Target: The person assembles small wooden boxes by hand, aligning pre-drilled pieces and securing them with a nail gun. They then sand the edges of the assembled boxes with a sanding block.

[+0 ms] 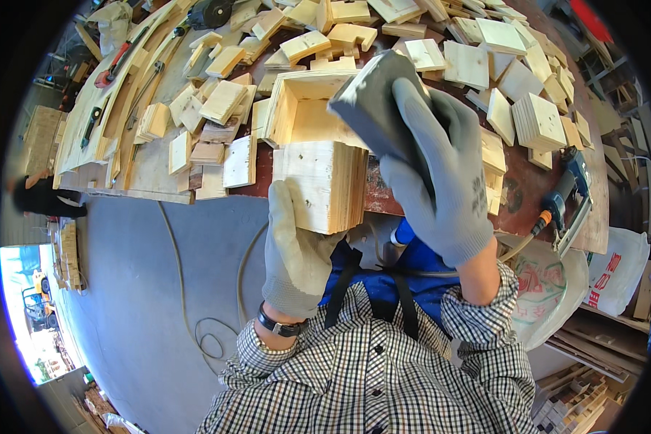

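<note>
My left hand (293,249), in a pale grey work glove, is closed round a block of square plywood pieces (318,184) stacked together, holding it at the table's near edge. My right hand (445,170), gloved the same way, grips a dark grey sanding block (380,101) from above. The sanding block is tilted in the air above and to the right of the plywood stack, apart from it. Just behind the stack sits an open wooden box (294,105), its right part covered by the sanding block.
Loose plywood pieces (466,64) pile up across the table's far side. A blue power tool (568,184) with a hose lies at the right edge. Long wooden strips (126,94) and hand tools lie left. White plastic bags (546,286) hang at the right; a hose (181,278) trails over the floor.
</note>
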A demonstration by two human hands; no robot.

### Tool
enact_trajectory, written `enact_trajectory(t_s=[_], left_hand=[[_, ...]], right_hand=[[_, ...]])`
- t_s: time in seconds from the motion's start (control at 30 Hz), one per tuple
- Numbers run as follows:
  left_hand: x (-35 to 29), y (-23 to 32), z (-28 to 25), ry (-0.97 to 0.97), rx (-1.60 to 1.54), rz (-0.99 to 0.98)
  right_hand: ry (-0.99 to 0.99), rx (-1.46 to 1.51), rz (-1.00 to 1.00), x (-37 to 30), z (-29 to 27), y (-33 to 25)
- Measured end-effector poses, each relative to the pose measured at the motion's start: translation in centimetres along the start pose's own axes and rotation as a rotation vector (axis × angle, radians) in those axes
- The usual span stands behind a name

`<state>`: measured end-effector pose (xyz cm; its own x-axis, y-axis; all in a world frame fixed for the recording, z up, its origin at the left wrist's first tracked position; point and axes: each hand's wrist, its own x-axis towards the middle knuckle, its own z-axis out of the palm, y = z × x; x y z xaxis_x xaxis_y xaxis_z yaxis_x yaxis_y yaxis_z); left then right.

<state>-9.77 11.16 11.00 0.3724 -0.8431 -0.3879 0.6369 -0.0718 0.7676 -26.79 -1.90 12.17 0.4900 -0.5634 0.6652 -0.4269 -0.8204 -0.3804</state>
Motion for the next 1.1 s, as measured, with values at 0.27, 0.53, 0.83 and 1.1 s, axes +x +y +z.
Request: enact_trajectory(t_s=[0.27,0.53,0.83,1.1], left_hand=[[0.0,-1.7,-1.5,0.042,0.260,0.402],[-0.7,-1.4,-1.6,0.143,0.563,0.620],[-0.4,-1.1,-0.5,0.085,0.458,0.646],[0.8,1.4,-2.0,0.025,-0.018,0.256]], right_hand=[[-0.124,0.065,0.076,-4.5,0.9,-4.7],[0.038,-0.182,0.218,-6.3,-0.2,-2.6],[-0.042,-0.087,0.058,-5.1,-1.2,-6.1],[-0.103,0.056,0.099,-8.2,-1.4,-5.3]])
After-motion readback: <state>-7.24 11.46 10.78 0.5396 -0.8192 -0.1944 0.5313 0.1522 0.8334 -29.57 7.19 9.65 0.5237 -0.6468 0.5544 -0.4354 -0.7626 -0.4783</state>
